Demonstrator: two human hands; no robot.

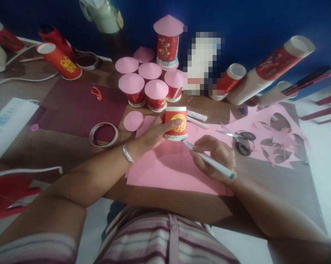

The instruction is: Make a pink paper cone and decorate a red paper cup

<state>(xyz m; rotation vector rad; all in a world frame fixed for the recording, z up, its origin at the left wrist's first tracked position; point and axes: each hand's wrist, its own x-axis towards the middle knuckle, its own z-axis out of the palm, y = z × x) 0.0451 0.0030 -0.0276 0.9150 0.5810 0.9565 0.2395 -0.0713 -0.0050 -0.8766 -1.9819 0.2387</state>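
Note:
My left hand (156, 132) is wrapped round a red paper cup-like tube (171, 114) with a yellow emblem and a white lower band. In my right hand (216, 156) is a white marker (213, 164) with a green end, its tip touching or very close to the tube's lower edge. Beneath both hands lie pink paper sheets (165, 168). A flat pink paper cone (134, 121) lies left of the tube. Behind it stand several red tubes topped with pink cones (156, 89), and one taller tube with a pink cone roof (167, 49) rises above them.
Scissors (244, 138) and cut pink scraps (278, 128) lie to the right. Long tubes (270, 69) and a pen cup (278, 93) stand behind. On the left are a tape roll (103, 134), a maroon sheet (83, 106), an orange clip-like item (96, 93) and a white box (13, 126).

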